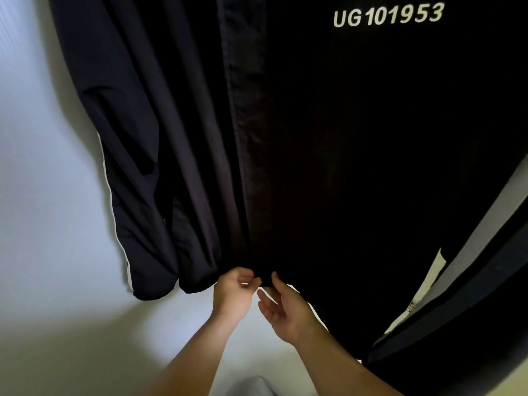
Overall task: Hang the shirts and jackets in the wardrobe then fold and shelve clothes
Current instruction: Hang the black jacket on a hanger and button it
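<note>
1. Black jacket, white lettering at 1 o'clock, hangs from centre to 3 o'clock. Its front strip runs from 12 down to the hem near 6. The hanger is out of frame.
2. Navy jacket with white piping hangs at 9–10 o'clock, just beside the black one. They look to be touching along the fold.
3. Pale wall behind, from 7 to 11 o'clock.
4. Step, my read: hanging looks done and the hands are straightening or closing the black jacket's front at the hem.
5. Risk: a hard downward tug at the hem could pull the jacket off its hanger or skew it. Cause: all the pull comes in at one low point on loose fabric. The navy jacket could also get dragged along.
6. Risk: the hem could slip out, since the hold is only fingertip-deep.
7. Left hand, 6 o'clock: fingers curled, tips pinched on the hem edge.
8. Right hand, just right of it: thumb up against the hem, other fingers apart and relaxed, holding nothing.
</note>
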The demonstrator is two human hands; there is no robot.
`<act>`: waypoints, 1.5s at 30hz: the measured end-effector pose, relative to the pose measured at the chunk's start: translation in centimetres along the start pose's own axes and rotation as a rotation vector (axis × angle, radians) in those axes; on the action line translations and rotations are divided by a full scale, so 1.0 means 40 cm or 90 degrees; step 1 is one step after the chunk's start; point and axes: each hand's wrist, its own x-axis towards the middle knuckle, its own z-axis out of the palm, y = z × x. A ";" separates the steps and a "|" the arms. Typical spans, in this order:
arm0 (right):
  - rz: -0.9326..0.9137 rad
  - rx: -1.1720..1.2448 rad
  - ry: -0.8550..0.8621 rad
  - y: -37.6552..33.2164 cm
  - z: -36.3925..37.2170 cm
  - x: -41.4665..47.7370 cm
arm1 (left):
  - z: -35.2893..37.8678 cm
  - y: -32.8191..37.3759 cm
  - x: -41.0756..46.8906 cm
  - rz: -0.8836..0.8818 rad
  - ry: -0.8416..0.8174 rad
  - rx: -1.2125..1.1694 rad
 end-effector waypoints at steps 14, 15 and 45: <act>-0.023 -0.085 -0.001 0.019 0.003 -0.005 | 0.002 -0.010 0.005 -0.042 -0.025 -0.077; -0.027 -0.090 -0.002 0.017 0.006 -0.007 | 0.001 -0.010 0.007 -0.042 -0.031 -0.068; 0.050 -0.535 0.111 -0.036 0.035 -0.074 | -0.035 0.071 -0.024 0.140 0.056 0.178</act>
